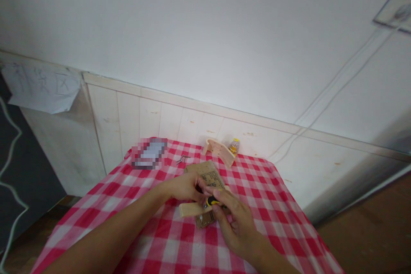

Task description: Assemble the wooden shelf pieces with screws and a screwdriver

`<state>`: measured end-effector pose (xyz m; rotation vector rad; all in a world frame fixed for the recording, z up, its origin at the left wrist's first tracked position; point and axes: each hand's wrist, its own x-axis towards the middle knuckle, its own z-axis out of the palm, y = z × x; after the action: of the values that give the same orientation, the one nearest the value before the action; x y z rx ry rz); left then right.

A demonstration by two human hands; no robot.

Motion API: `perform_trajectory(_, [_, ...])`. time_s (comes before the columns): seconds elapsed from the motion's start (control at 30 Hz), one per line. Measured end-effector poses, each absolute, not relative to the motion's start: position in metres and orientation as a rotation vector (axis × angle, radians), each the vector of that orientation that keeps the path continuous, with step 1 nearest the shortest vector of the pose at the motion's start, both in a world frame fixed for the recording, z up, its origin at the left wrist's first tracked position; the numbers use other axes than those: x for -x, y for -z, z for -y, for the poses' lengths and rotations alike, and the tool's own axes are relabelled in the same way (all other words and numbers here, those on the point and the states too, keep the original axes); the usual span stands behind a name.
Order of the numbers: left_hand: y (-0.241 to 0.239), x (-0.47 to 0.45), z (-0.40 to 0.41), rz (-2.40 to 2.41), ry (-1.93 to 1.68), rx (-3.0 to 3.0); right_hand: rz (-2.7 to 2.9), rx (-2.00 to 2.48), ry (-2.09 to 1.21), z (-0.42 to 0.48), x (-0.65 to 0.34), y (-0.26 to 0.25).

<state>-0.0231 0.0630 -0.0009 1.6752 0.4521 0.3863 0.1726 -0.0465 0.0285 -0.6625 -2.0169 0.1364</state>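
Note:
In my right hand (236, 220) is a small tool with a yellow and black handle (212, 200), which looks like a short screwdriver. Its tip points left, toward a small shiny metal piece (206, 206) on a pale wooden part (191, 209). My left hand (186, 186) is closed beside the tip, its fingers bent down at the wooden part. What those fingertips pinch is hidden. Beneath both hands lies a brown board (199, 168) with a black printed pattern, partly covered by the hands and the wooden part.
A red and white checked cloth (173, 244) covers the table. Toward the back are small metal pieces (183, 159), a curved wooden part (221, 150), a clear container with yellow (234, 145), and a blurred-out flat object (150, 154). A white panelled wall (170, 117) stands behind.

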Motion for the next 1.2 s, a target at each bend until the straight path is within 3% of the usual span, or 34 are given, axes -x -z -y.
perform_trajectory(1.2, [-0.001,0.023,-0.062,-0.479,-0.369,-1.657,1.877,0.770,-0.096,0.033,-0.177,-0.018])
